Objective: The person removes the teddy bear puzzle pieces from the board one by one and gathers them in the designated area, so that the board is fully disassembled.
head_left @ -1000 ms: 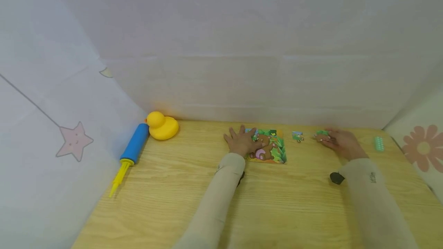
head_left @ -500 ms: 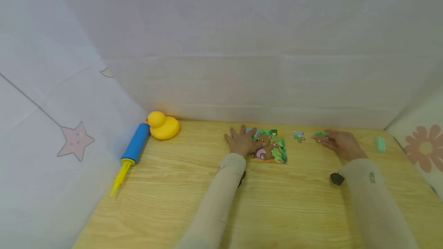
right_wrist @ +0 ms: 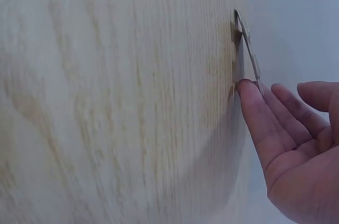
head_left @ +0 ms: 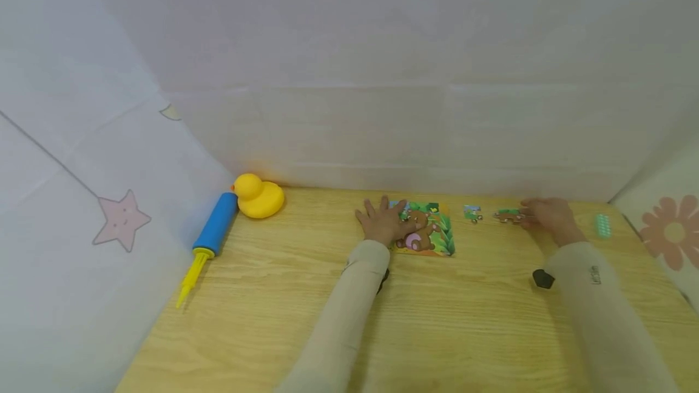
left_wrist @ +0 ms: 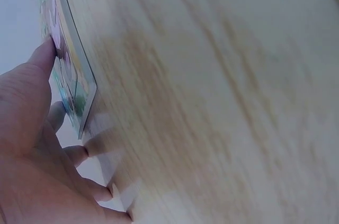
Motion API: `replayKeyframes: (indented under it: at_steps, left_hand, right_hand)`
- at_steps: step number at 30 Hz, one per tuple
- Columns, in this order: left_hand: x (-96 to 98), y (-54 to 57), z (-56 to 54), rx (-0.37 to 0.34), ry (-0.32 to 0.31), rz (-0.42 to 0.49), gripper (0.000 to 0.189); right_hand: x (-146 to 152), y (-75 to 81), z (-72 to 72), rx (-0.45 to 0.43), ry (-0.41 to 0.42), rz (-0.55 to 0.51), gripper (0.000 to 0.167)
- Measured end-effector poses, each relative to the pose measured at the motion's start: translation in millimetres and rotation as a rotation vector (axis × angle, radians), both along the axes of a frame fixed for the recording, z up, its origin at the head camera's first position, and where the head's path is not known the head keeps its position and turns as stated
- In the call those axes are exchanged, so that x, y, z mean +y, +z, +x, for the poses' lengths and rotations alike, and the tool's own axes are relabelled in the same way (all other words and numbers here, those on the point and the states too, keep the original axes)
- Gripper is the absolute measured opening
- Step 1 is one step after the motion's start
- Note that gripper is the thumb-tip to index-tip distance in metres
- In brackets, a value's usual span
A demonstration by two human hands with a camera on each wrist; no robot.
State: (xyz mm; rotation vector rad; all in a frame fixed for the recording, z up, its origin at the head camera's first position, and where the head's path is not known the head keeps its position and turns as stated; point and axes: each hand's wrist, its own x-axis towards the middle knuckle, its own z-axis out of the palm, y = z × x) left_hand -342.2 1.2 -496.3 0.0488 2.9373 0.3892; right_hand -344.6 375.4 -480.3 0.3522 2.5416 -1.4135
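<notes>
In the head view, my left hand point(head_left: 380, 223) rests with spread fingers on the left part of a bear jigsaw puzzle point(head_left: 419, 242), which it partly covers. The left wrist view has the thumb on the puzzle and other fingertips on the table beside its edge point(left_wrist: 78, 57). To the right, my right hand point(head_left: 551, 218) pinches the right end of a brown-and-green puzzle piece point(head_left: 509, 216). Seen from the right wrist, this thin piece point(right_wrist: 248, 44) tilts, one edge between the fingers, its far end close over the table. Another puzzle piece point(head_left: 472, 213) lies between it and the puzzle.
A yellow rubber duck point(head_left: 261, 199) and a blue hand pump point(head_left: 216, 223) with a yellow nozzle lie at the back left. Near the right edge of the wooden table point(head_left: 448, 320) is a small mint-green studded block point(head_left: 603, 225). White printed cloth point(head_left: 349, 126) encloses the back and sides.
My right hand has shifted slightly right, drawing back along the piece so that more of it shows, its brown side clearer. My left hand stays on the puzzle.
</notes>
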Motion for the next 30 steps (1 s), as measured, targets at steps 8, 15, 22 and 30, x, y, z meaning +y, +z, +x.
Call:
replayKeyframes:
  at_steps: [8, 15, 22, 30]
  left_hand:
    - [0.3, 1.3, 0.2, 0.001, 0.006, 0.008, 0.076]
    - [-0.3, 2.8, 2.1, -0.004, 0.001, 0.01, 0.076]
    - [3.6, -1.2, -2.1, -0.011, 0.002, 0.003, 0.076]
    - [0.4, -0.7, -2.0, 0.005, -0.004, -0.027, 0.075]
  right_hand:
    - [3.9, 0.3, 0.1, -0.019, 0.028, -0.139, 0.062]
    - [-1.9, 2.5, -0.3, -0.02, 0.06, -0.173, 0.063]
    - [4.3, 5.1, 4.0, -0.017, 0.072, -0.137, 0.064]
    - [7.2, 8.4, 5.2, -0.015, 0.076, -0.126, 0.064]
